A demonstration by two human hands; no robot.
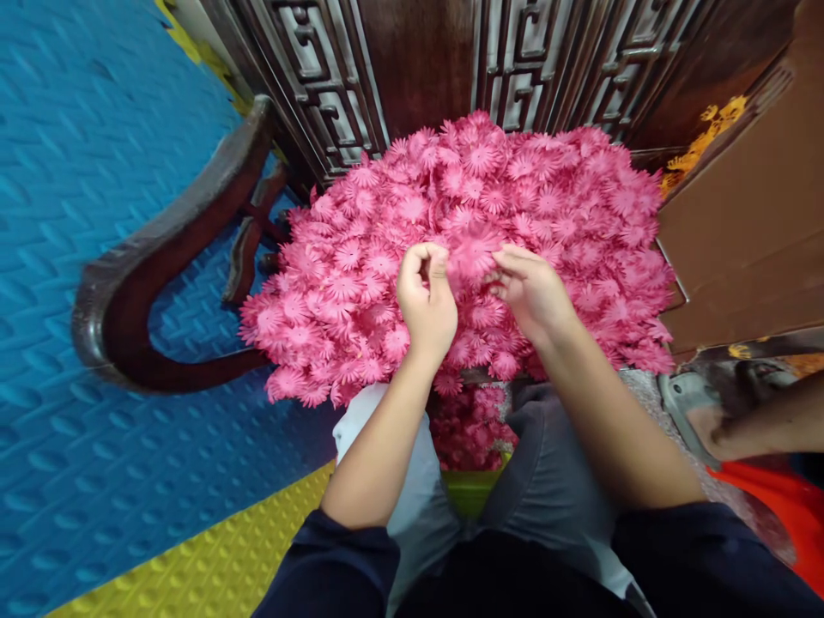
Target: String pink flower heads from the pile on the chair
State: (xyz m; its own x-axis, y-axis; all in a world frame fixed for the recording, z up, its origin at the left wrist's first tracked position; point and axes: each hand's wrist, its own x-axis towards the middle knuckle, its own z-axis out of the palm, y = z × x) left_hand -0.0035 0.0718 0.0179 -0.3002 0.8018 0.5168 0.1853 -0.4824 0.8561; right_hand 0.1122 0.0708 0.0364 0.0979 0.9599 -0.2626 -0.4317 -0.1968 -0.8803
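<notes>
Bin (473, 493) at lower centre holds pink flowers (469, 429); pink heap (348, 283) mid-frame, blue mat (103, 197) left. Left hand (427, 300), curled, and half-open right hand (531, 292) flank blurred bloom (474, 251), grip unclear.

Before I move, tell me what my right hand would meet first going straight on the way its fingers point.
The blurred pink flower between the hands, close by the right hand; whether they touch is unclear. The left hand seems to lie beyond it.

We see glossy dark wood on the chair (103, 318), matt brown cardboard on the box (747, 232), raised-pattern blue mats (96, 215), and pink petals (480, 159), perhaps thin plastic or cloth.
</notes>
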